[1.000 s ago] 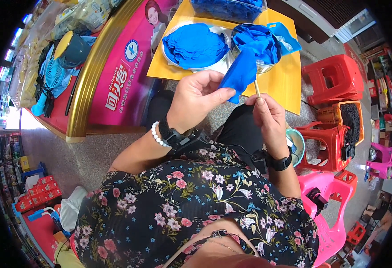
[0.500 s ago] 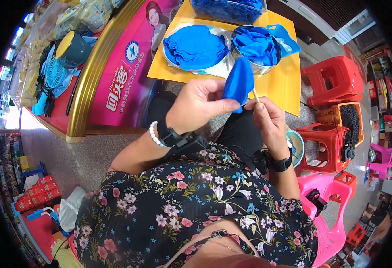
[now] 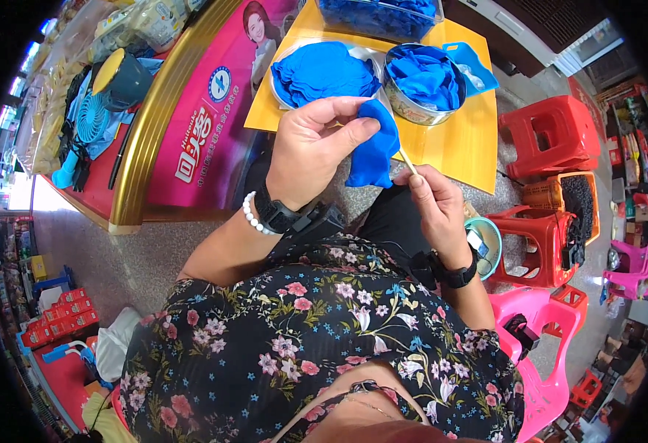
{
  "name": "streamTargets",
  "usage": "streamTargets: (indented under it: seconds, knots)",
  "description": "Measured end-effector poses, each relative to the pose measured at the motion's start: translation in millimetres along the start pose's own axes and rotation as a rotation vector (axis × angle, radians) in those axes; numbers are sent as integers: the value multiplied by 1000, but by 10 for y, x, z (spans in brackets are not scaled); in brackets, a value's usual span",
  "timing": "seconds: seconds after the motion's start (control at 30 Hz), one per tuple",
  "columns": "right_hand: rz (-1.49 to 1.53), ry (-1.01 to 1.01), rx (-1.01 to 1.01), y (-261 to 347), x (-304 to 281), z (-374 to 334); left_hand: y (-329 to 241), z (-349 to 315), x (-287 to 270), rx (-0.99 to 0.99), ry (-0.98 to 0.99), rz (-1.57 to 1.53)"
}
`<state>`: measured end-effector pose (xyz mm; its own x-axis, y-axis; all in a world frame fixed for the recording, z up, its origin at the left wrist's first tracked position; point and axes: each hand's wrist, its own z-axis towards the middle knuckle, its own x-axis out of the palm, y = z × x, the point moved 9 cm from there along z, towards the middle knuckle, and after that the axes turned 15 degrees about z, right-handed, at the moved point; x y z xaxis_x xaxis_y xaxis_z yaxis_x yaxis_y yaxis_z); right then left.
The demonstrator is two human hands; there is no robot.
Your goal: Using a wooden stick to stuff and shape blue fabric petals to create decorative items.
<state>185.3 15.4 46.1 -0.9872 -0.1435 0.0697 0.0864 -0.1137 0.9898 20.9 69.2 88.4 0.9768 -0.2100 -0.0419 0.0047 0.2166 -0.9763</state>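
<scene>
Blue cloth (image 3: 373,164) is pinched in the left hand (image 3: 311,151), beside the worktop's (image 3: 453,151) near edge. The right hand (image 3: 440,207) grips a thin stick (image 3: 408,161).

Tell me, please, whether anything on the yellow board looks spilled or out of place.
Nothing stands out: blue fabric-like pieces lie heaped in the upright round tin and clear box, with more piled alongside.
</scene>
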Motion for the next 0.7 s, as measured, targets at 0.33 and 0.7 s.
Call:
streamTargets:
  seconds: [0.33,0.7]
  knots:
    - [191,20,100,-98,88,-2,53,-2,73,-31,17,-4]
    - [323,66,210,-218,91,-66,10,-11,-98,62,-103,-7]
